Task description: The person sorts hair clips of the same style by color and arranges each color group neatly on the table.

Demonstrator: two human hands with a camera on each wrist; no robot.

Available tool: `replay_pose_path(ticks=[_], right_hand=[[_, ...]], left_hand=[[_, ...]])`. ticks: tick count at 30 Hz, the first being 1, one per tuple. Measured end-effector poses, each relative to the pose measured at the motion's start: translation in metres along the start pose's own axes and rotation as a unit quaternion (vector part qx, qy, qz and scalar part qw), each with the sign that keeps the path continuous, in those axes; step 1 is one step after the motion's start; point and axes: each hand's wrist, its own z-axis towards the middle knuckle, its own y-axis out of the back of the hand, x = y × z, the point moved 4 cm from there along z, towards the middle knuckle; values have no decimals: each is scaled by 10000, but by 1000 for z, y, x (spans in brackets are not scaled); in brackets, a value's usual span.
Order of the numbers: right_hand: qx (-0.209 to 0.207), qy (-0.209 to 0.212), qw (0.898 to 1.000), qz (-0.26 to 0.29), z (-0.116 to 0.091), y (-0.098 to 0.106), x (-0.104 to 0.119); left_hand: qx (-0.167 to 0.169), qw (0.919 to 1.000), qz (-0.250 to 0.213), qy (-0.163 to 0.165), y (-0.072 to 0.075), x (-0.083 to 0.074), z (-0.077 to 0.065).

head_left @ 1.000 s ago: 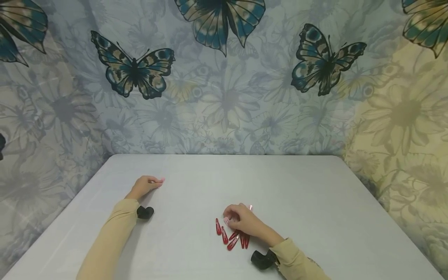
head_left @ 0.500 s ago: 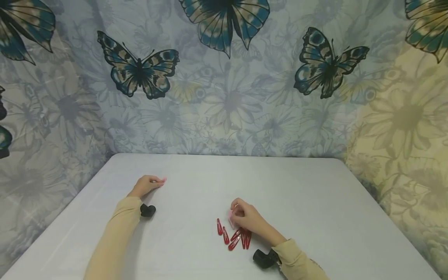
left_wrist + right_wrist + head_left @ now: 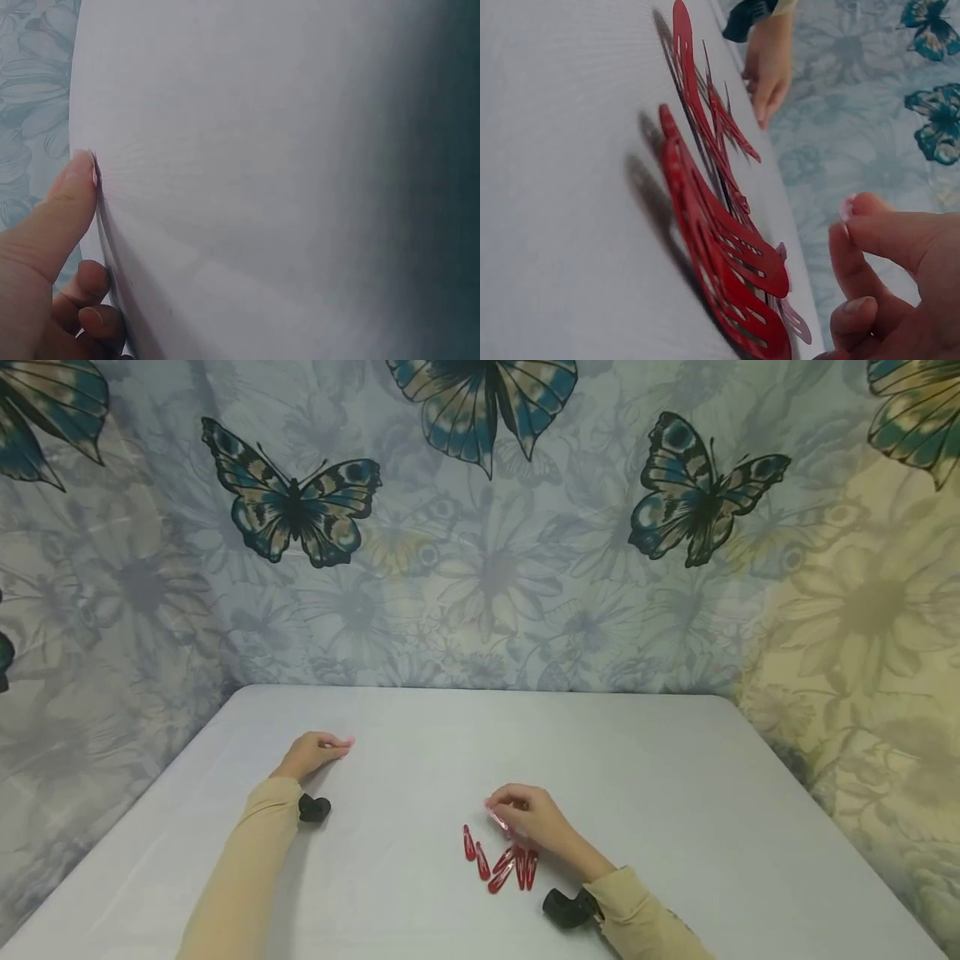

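My left hand (image 3: 311, 754) reaches over the far left of the table and pinches a small pink hair clip (image 3: 350, 741) between thumb and forefinger. In the left wrist view only a thin pale edge of it shows at the fingertips (image 3: 79, 166). My right hand (image 3: 531, 817) pinches another pink hair clip (image 3: 497, 819) above the table, close beyond a group of red snap hair clips (image 3: 501, 881). The right wrist view shows this held clip (image 3: 847, 210) edge-on, partly hidden by the fingers. One more pink clip (image 3: 796, 322) lies beyond the red ones.
The white table (image 3: 405, 877) ends at the back against a butterfly-print cloth (image 3: 487, 610). Black wrist cameras (image 3: 314, 809) stick out from both sleeves. Two red clips (image 3: 476, 853) lie a little left of the others.
My right hand has lifted a pink hair clip from beside the red ones, and the clip has turned in its fingers. The left hand has stayed almost still.
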Motion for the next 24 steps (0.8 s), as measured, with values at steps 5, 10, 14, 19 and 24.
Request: replay_pose_path(ticks=[5, 10, 14, 19, 24], right_hand=[[102, 24, 9999, 22, 9, -3, -21], [123, -53, 9991, -390, 15, -3, -32], [139, -200, 9985, -490, 19, -1, -31], [96, -484, 9979, -411, 25, 0, -29], [-31, -606, 9979, -217, 34, 0, -22]], left_hand=[[-16, 10000, -36, 46, 4, 1, -3], [-63, 9999, -97, -9, 4, -1, -4], [-82, 9999, -68, -27, 2, 0, -4], [-131, 9999, -1, -48, 1, 3, -3], [-144, 9998, 35, -117, 0, 4, 0]])
